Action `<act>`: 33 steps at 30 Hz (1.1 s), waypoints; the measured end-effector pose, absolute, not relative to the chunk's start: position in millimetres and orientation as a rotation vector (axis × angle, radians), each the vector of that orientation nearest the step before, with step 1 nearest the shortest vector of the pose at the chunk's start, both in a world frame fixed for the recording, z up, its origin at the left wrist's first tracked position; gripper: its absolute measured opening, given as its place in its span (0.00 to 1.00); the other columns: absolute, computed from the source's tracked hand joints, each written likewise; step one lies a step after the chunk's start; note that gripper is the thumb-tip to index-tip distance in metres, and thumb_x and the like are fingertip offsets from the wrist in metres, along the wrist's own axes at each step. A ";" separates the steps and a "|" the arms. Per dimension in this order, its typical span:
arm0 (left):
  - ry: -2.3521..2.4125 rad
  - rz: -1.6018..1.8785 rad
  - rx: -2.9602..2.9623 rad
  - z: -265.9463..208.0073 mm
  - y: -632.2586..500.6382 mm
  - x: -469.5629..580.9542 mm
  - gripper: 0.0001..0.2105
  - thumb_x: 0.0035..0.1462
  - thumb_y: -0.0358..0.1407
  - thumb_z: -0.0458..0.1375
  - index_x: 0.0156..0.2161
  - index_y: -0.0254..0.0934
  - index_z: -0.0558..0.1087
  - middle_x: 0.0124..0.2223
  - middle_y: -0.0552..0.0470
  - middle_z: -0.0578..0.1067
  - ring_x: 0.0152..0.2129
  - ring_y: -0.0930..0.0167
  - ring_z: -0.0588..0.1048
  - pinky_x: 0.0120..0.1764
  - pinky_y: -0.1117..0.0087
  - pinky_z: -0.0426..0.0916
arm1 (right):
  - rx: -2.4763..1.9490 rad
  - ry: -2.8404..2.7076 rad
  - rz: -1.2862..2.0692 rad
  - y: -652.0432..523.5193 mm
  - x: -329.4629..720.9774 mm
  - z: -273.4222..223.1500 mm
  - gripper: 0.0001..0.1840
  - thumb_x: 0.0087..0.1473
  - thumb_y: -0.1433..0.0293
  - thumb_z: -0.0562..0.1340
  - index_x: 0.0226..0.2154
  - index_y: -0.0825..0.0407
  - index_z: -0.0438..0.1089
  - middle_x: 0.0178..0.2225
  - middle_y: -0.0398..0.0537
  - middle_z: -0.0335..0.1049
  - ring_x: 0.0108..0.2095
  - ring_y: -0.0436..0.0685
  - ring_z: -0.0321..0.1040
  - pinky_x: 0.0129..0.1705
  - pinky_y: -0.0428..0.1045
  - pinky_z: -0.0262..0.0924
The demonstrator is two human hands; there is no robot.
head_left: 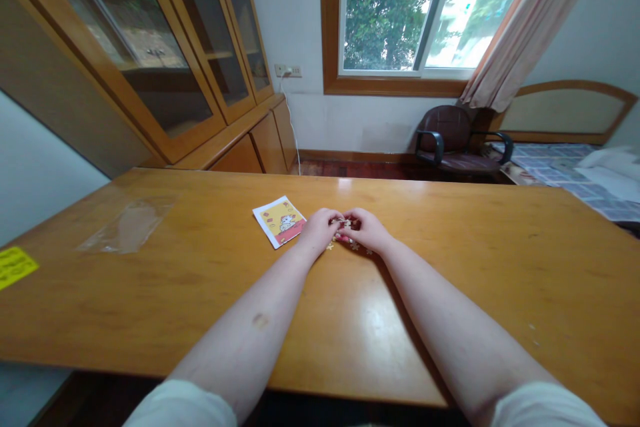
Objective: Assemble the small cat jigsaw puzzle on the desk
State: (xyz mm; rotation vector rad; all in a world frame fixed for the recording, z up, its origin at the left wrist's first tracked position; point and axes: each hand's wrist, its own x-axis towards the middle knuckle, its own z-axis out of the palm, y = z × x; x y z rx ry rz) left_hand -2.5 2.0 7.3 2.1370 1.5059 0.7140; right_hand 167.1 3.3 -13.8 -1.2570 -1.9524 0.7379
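Just right of the picture card [280,221], apparently laid face-up for easy viewing, the left hand [321,228] and right hand [368,229] come together over small jigsaw pieces [355,246], seemingly keeping them gathered, any pinch too hidden to tell, while a clear plastic bag [131,225] lies well left of the card, unobstructive.

Table [500,240] offers passage rightward; leftward a picture card [280,220], nearer puzzle pieces [355,246] obstruct

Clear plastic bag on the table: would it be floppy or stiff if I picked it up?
The clear plastic bag would probably flop, since it looks thin and wrinkled. It's likely light, lying flat like that. Its shiny surface might feel slippery.
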 end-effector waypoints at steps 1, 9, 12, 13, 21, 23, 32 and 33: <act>1.504 0.729 2.132 7.2 2.1 -2.7 0.09 0.56 0.34 0.56 0.38 0.39 0.78 0.40 0.49 0.77 0.39 0.67 0.74 0.44 0.66 0.68 | -1.268 -1.949 0.729 3.9 166.5 -14.2 0.14 0.45 0.68 0.67 0.38 0.52 0.74 0.34 0.46 0.74 0.33 0.52 0.69 0.37 0.48 0.63; 1.456 0.844 2.017 7.2 -1.5 0.0 0.09 0.57 0.36 0.57 0.43 0.39 0.74 0.42 0.51 0.79 0.39 0.68 0.76 0.44 0.69 0.69 | -1.273 -1.747 0.767 8.7 167.0 -20.0 0.09 0.50 0.68 0.61 0.34 0.54 0.75 0.30 0.48 0.76 0.30 0.53 0.70 0.35 0.48 0.64; 1.500 0.847 1.963 7.2 -2.1 0.0 0.08 0.56 0.37 0.58 0.40 0.38 0.74 0.39 0.51 0.79 0.36 0.69 0.76 0.40 0.70 0.69 | -1.226 -1.738 0.770 7.9 167.2 -20.5 0.12 0.50 0.63 0.63 0.34 0.54 0.74 0.30 0.47 0.75 0.29 0.52 0.69 0.34 0.48 0.63; 1.505 0.835 1.963 7.3 -2.1 -0.2 0.07 0.56 0.37 0.57 0.39 0.38 0.74 0.38 0.51 0.79 0.35 0.69 0.76 0.39 0.70 0.69 | -1.217 -1.741 0.786 7.4 167.0 -19.9 0.13 0.49 0.62 0.63 0.34 0.54 0.74 0.29 0.47 0.75 0.28 0.52 0.68 0.33 0.48 0.63; 1.521 0.792 2.060 7.8 -2.0 -1.4 0.10 0.60 0.37 0.52 0.40 0.40 0.76 0.40 0.51 0.80 0.39 0.66 0.76 0.42 0.67 0.68 | -1.282 -1.687 0.791 7.4 167.9 -17.5 0.14 0.49 0.59 0.62 0.29 0.54 0.73 0.24 0.44 0.72 0.25 0.51 0.65 0.29 0.46 0.59; 1.539 0.798 2.074 7.1 -0.7 -1.3 0.11 0.60 0.37 0.52 0.41 0.40 0.76 0.42 0.50 0.79 0.40 0.66 0.76 0.43 0.67 0.68 | -1.284 -1.682 0.767 8.0 168.5 -18.6 0.13 0.49 0.60 0.61 0.29 0.53 0.72 0.25 0.44 0.72 0.25 0.51 0.65 0.30 0.46 0.59; 1.584 0.635 2.323 6.4 -4.2 -1.8 0.16 0.59 0.43 0.53 0.46 0.40 0.77 0.48 0.45 0.76 0.47 0.61 0.72 0.52 0.59 0.64 | -1.463 -1.667 0.574 11.9 176.6 -15.8 0.25 0.58 0.54 0.52 0.22 0.52 0.70 0.22 0.45 0.69 0.27 0.54 0.65 0.31 0.47 0.55; 1.549 0.593 2.368 6.7 -6.5 -1.1 0.18 0.57 0.45 0.55 0.49 0.41 0.75 0.50 0.45 0.75 0.49 0.59 0.70 0.53 0.57 0.63 | -1.502 -1.641 0.548 12.4 177.6 -15.4 0.25 0.59 0.54 0.51 0.22 0.52 0.70 0.22 0.46 0.70 0.27 0.54 0.65 0.31 0.47 0.54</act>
